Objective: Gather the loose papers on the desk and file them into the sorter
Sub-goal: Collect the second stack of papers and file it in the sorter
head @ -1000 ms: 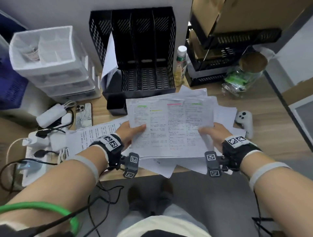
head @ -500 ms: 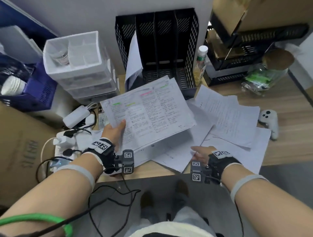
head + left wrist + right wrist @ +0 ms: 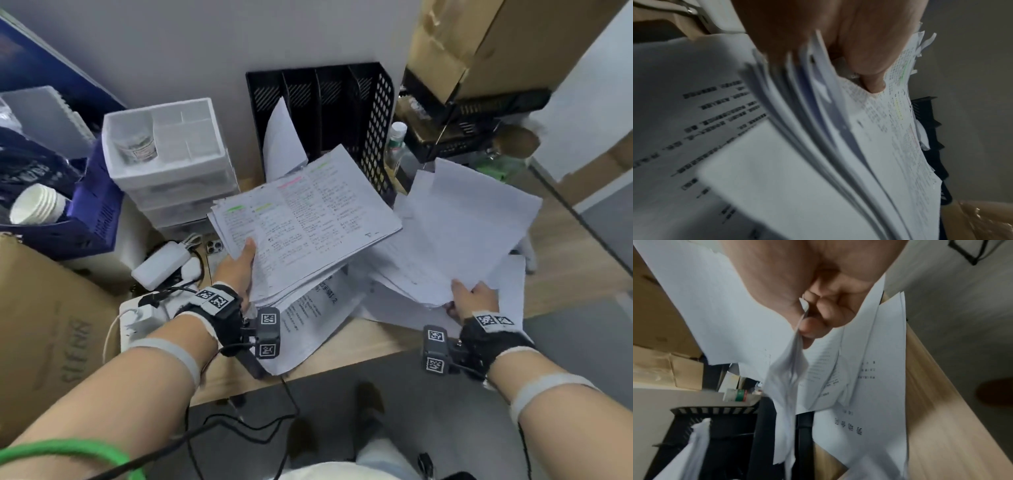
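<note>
Two bundles of paper are up off the desk (image 3: 342, 356), one in each hand. The left hand (image 3: 236, 270) grips a thick printed stack (image 3: 305, 219) at its near corner, thumb (image 3: 869, 71) pressed on the top sheet with its green, yellow and pink highlighter marks, the other fingers hidden beneath; how many sheets it holds cannot be counted. The stack tilts up away from that grip, its far edge just in front of the black file sorter (image 3: 329, 113). The sorter has four slots; one white sheet (image 3: 282, 144) stands in the leftmost one. The right hand (image 3: 474, 301) pinches a looser sheaf of white sheets (image 3: 469, 222) by their near edge, fingers (image 3: 826, 313) curled under, the pages fanning up and away from it. Under both grips, more printed pages (image 3: 315, 315) lie spread on the wood. Beyond the left hand sit one white drawer unit (image 3: 171, 164) and one charger brick (image 3: 161, 263); past the right-hand sheaf stands one bottle (image 3: 395, 144).
</note>
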Action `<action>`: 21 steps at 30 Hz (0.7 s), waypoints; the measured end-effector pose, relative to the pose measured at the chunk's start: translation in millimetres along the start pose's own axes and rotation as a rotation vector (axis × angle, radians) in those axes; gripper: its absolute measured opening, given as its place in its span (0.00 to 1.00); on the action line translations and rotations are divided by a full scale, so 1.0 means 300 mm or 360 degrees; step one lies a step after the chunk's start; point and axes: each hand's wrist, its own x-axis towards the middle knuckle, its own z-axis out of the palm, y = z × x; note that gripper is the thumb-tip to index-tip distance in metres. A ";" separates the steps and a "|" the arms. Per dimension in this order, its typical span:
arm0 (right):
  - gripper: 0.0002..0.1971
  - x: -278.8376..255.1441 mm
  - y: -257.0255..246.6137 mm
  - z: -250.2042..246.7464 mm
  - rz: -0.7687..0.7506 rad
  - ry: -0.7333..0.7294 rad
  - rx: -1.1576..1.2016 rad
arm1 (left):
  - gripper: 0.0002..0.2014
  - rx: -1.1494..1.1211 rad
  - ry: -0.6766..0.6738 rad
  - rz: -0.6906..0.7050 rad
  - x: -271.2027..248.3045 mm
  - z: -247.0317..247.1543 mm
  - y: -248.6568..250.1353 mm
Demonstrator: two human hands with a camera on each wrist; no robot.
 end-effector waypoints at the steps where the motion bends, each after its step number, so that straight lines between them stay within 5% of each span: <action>1: 0.14 -0.011 -0.010 -0.005 0.0057 -0.0010 0.0124 | 0.53 0.0007 -0.0020 0.0033 -0.011 0.000 0.025; 4: 0.14 -0.085 -0.041 0.044 0.0221 -0.0215 0.0272 | 0.51 -0.0088 -0.0119 0.0073 -0.058 0.015 0.088; 9: 0.13 -0.270 -0.076 0.225 0.0571 -0.0933 0.0619 | 0.24 -0.0179 -0.0227 0.0103 -0.095 0.000 0.129; 12: 0.26 -0.247 -0.125 0.213 0.0560 -0.0698 0.0773 | 0.12 -0.0226 -0.0358 0.0099 -0.100 -0.002 0.117; 15: 0.31 -0.176 -0.200 0.115 0.0346 -0.0673 0.0847 | 0.15 -0.0150 -0.0447 0.0081 -0.096 0.001 0.081; 18: 0.27 -0.146 -0.265 0.051 0.0032 -0.0778 0.0342 | 0.16 -0.0108 -0.0495 0.0041 -0.103 0.036 0.059; 21: 0.28 -0.096 -0.277 0.026 -0.0280 -0.0565 -0.0024 | 0.11 -0.0094 -0.0594 0.0065 -0.129 0.083 0.079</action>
